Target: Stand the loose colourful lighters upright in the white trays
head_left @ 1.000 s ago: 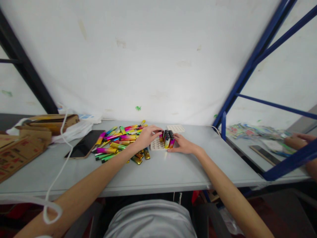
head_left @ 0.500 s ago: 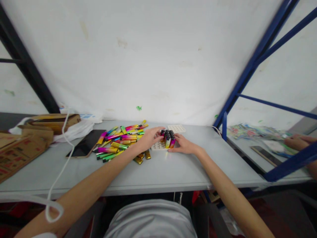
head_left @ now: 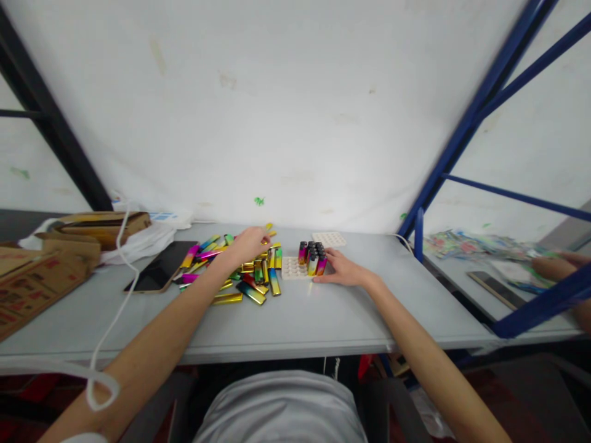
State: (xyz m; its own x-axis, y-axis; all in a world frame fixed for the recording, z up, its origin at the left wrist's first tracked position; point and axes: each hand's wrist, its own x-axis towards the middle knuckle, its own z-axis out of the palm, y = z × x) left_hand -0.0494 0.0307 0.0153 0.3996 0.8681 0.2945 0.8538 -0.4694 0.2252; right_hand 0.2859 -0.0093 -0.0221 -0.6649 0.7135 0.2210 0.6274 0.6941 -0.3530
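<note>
A white tray (head_left: 294, 269) with rows of round holes lies on the table, and several black-topped lighters (head_left: 316, 255) stand upright in its right part. My right hand (head_left: 344, 269) is at the tray's right end, thumb at the near edge and fingers against the far side of the standing lighters, holding the tray. To the left is a loose pile of shiny multicoloured lighters (head_left: 252, 291). Over the pile's far right side, my left hand (head_left: 249, 245) has its fingers curled down. What lies between those fingertips is hidden.
A second white holed tray (head_left: 329, 239) lies near the wall. On the left are a dark phone (head_left: 161, 266), a cardboard box (head_left: 46, 277) and a hanging white cable (head_left: 122, 301). Beyond the blue frame (head_left: 455, 141) at right, another person's hand (head_left: 551, 268) is near another phone (head_left: 496, 289).
My left hand has moved left from the tray to the pile, leaving a lighter standing at the group's left. Lighters on the pile's right side have shifted. My right hand stays in place.
</note>
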